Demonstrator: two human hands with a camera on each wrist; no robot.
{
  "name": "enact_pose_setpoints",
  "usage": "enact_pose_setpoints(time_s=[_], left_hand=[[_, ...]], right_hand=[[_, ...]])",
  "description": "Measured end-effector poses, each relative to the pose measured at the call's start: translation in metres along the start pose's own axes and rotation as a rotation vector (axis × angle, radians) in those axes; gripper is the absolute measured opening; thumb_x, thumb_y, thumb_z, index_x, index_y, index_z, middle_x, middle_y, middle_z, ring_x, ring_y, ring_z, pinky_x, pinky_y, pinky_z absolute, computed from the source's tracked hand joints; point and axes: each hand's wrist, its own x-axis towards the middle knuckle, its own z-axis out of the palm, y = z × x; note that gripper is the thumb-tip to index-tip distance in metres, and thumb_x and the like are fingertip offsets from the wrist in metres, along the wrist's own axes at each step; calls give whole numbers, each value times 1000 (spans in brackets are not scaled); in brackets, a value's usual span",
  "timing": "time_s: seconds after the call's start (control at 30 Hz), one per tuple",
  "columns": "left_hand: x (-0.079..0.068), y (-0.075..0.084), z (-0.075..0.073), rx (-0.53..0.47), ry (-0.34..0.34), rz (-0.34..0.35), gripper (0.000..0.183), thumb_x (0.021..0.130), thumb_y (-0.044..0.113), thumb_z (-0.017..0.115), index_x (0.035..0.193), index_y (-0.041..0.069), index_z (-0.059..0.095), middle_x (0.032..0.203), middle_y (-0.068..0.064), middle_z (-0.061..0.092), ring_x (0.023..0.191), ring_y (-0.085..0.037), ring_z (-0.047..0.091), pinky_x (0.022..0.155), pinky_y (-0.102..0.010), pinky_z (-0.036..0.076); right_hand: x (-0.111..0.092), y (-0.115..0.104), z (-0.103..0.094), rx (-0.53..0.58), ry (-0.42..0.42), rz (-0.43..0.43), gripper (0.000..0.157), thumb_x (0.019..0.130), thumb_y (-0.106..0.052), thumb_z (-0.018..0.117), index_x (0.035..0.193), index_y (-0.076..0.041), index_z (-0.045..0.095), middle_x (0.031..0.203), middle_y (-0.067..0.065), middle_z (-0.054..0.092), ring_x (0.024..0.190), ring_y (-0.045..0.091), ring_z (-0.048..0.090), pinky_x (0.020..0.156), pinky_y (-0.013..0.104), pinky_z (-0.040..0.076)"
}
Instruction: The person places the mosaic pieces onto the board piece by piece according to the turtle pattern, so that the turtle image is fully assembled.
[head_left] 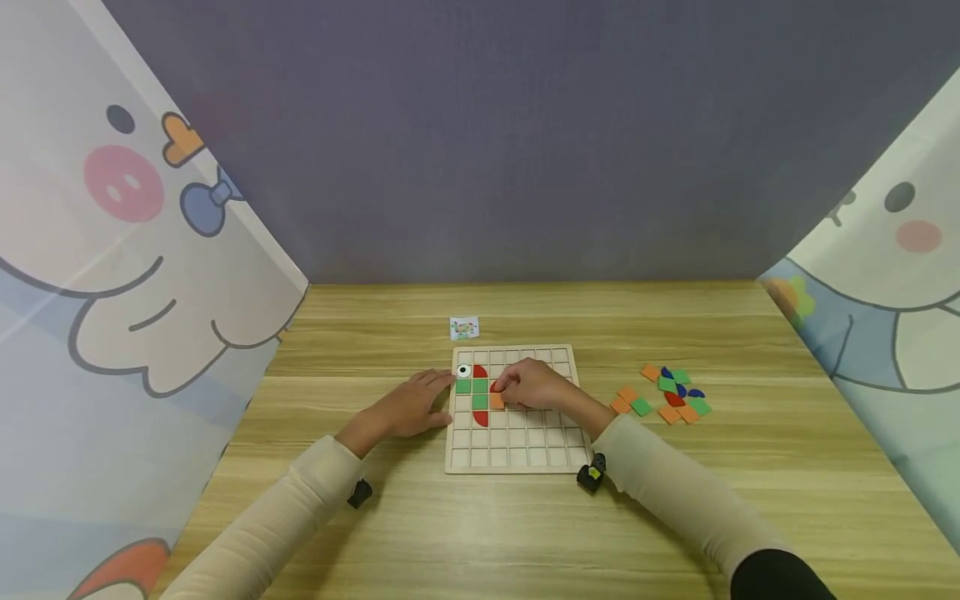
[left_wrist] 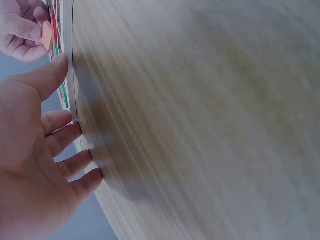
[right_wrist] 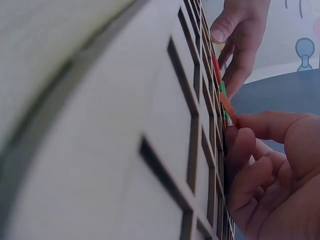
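A wooden grid board (head_left: 540, 437) lies on the table. My right hand (head_left: 536, 385) reaches over it and pinches an orange square tile (right_wrist: 228, 108), which tilts up from the grid in the right wrist view. Beside that tile, the grid holds green square tiles (head_left: 480, 402), red rounded tiles (head_left: 481, 418) and a white eye tile (head_left: 463, 371). Another red piece shows partly under the right fingers. At the board's left edge my left hand (head_left: 408, 406) rests with fingers spread, its thumb (left_wrist: 52, 75) right at the rim.
Loose orange, green, red and blue tiles (head_left: 667, 384) are scattered to the right of the board. A small picture card (head_left: 464, 327) lies behind its far left corner. A dark grey panel (head_left: 525, 150) stands behind the table, with cartoon-printed cloths at both sides.
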Motion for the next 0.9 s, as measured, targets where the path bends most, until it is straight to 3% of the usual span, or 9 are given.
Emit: enact_pose_setpoints(time_s=[0.43, 0.63, 0.9], left_hand=[[0, 0, 0, -7, 1, 3, 71, 98, 35, 64, 153, 1, 35, 157, -17, 36, 144, -39, 32, 117, -53, 29], [0, -1, 0, 3, 11, 13, 71, 98, 35, 64, 152, 0, 35, 156, -17, 37, 144, -39, 32, 118, -53, 28], [-1, -2, 1, 1, 13, 17, 71, 98, 35, 64, 152, 0, 35, 156, -17, 37, 143, -41, 32, 117, -54, 28]], right_hand=[[-2, 2, -4, 9, -1, -23, 16, 90, -12, 64, 103, -15, 73, 74, 2, 69, 60, 14, 58, 56, 26, 46], [-6, 6, -15, -24, 27, -48, 16, 93, -16, 65, 106, -13, 74, 86, -3, 69, 67, 15, 61, 63, 28, 52], [-14, 20, -35, -1, 52, -30, 19, 95, -18, 66, 111, -10, 72, 84, 3, 67, 68, 20, 62, 57, 30, 49]])
